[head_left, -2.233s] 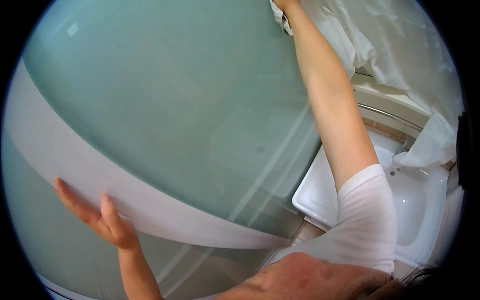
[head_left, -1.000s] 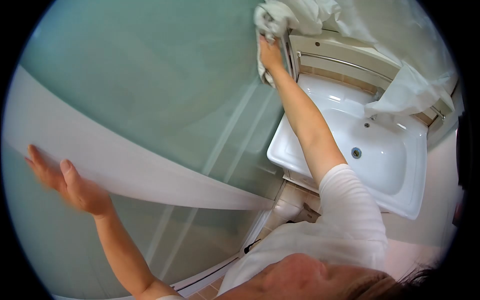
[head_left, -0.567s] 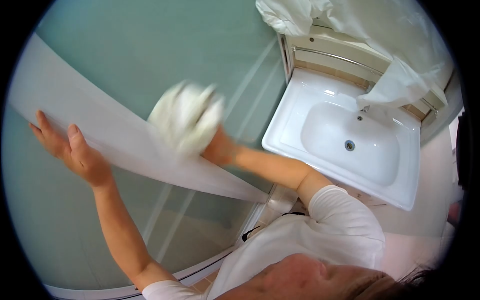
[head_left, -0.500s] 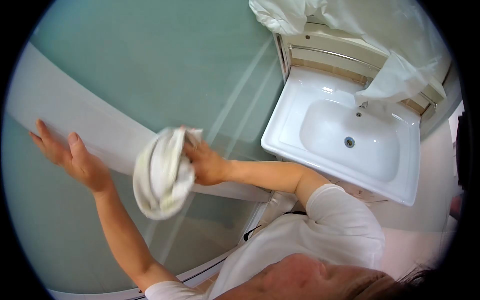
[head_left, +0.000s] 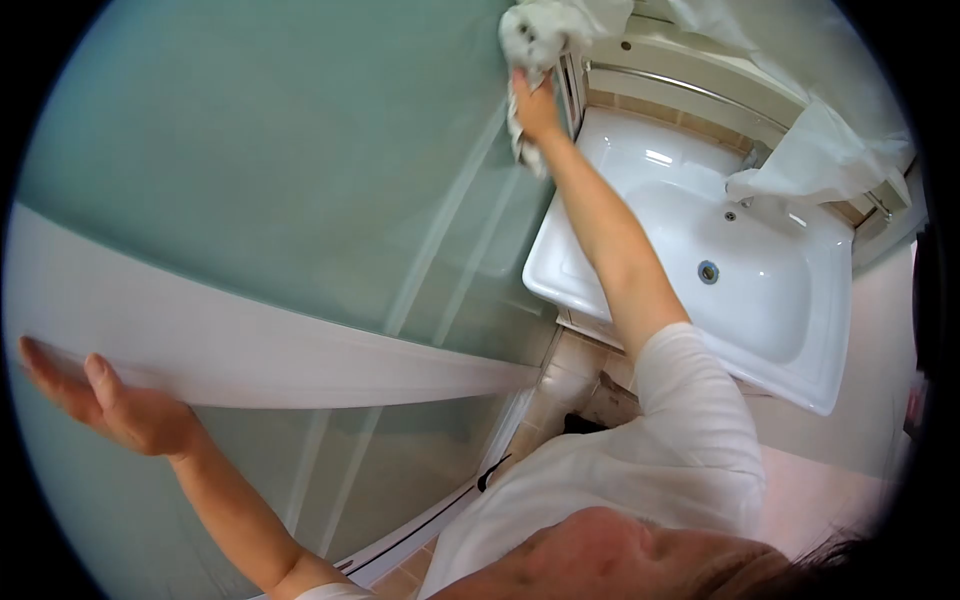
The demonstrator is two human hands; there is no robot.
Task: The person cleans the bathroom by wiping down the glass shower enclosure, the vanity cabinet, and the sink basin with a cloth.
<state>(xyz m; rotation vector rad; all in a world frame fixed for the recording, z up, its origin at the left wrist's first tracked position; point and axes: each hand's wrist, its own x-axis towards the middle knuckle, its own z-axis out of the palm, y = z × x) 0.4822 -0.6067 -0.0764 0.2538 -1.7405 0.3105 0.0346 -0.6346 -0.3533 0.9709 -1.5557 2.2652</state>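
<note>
My right hand (head_left: 537,108) grips a crumpled whitish cloth (head_left: 535,35) near the far upper edge of the frosted glass panel (head_left: 280,150). Part of the cloth hangs below the fingers along the glass. At the far left, my left hand (head_left: 115,405) rests by the lower edge of the wide white band (head_left: 200,320) across the glass. Its fingers are stretched, the thumb stands apart, and nothing is in it.
A white washbasin (head_left: 765,290) stands right of my right arm, with a metal rail (head_left: 700,88) behind it. A white curtain-like sheet (head_left: 825,160) hangs over the faucet. Tiled floor (head_left: 575,360) and a dark object (head_left: 583,424) show below the basin.
My right hand has carried the cloth from the white band up and right to the panel's far edge. In the view, my left hand and the band's left part sit lower.
</note>
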